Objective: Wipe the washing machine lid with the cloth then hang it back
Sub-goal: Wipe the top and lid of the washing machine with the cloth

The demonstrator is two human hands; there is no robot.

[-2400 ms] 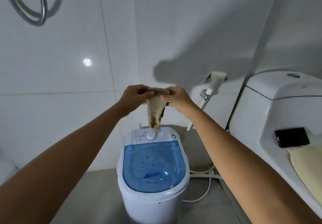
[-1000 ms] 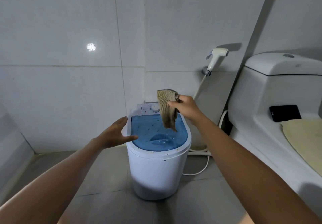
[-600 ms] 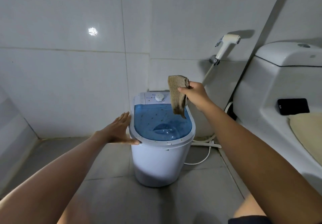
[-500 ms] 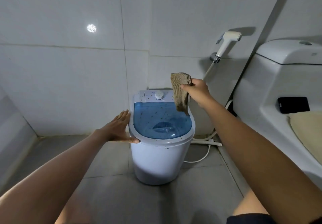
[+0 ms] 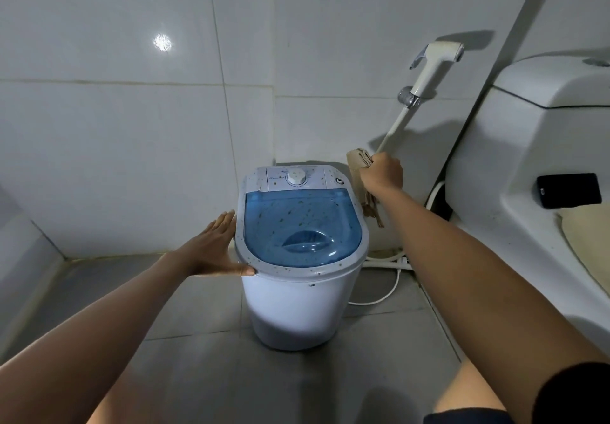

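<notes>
- Right hand point(image 5: 383, 172): fingers clenched on the top fold of the cloth point(image 5: 358, 172); the rest hangs free in the air beside the machine's rear right corner, touching nothing that can be made out
- Left hand point(image 5: 214, 252): fingers released and flat, palm braced on the rim at 9 o'clock of the lid point(image 5: 302, 225), thumb on the front edge
- Lid: blue, translucent, closed, speckled with dark flecks across its face and the white surround; wiping judged not yet begun
- Washing machine point(image 5: 297, 308): stands on the floor; toilet point(image 5: 528, 159) at 3 o'clock
- Recommended: bring the cloth onto the lid near the dial point(image 5: 296, 177), press it flat, stroke from 12 towards 6 o'clock, keep the brace against tipping
</notes>
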